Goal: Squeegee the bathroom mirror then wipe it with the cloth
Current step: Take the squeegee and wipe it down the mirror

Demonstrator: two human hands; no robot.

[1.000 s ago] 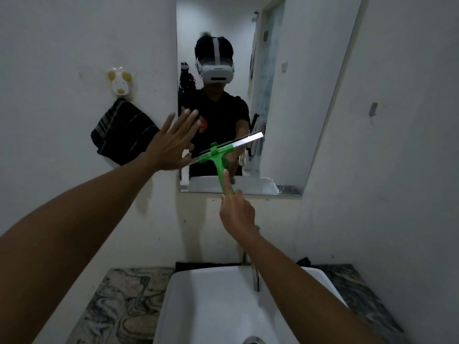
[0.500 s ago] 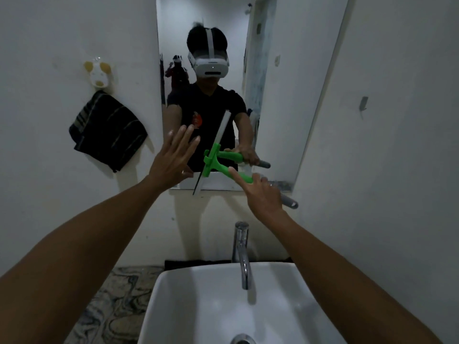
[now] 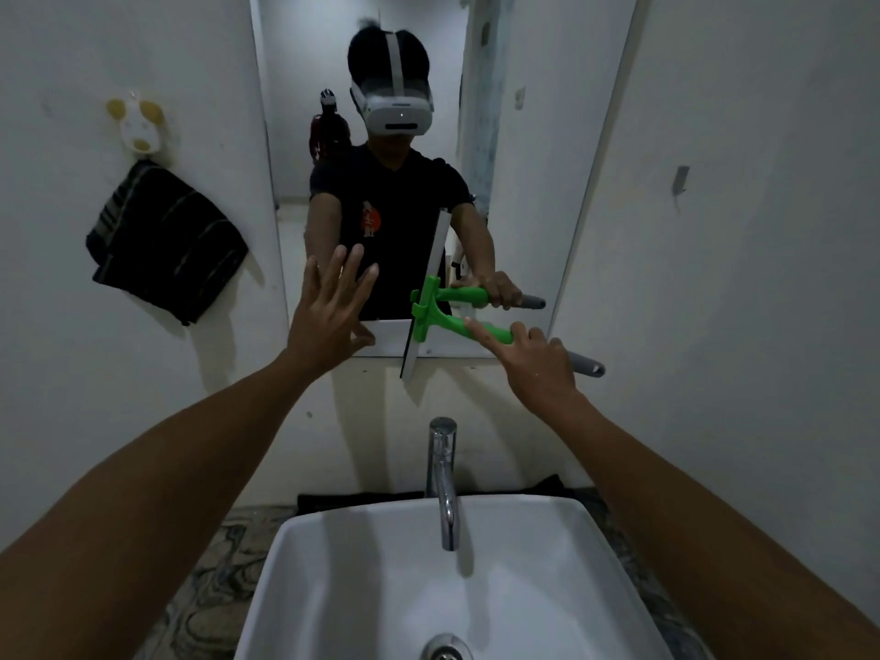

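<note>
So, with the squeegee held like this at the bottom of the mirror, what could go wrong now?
1. The squeegee blade stands upright and its lower end hangs past the bottom edge of the mirror, so it may catch on that edge.
2. The right hand holds the handle with the forefinger laid along it; the grip may slip.
3. The left hand, spread open at the glass, could leave fingerprints.

Green squeegee [image 3: 435,321] with grey handle end; dark towel [image 3: 164,242] with pale stripes, upper left; white basin [image 3: 305,583]; chrome tap [image 3: 444,478]; grey-and-black marbled bench [image 3: 209,564]; white walls.
</note>
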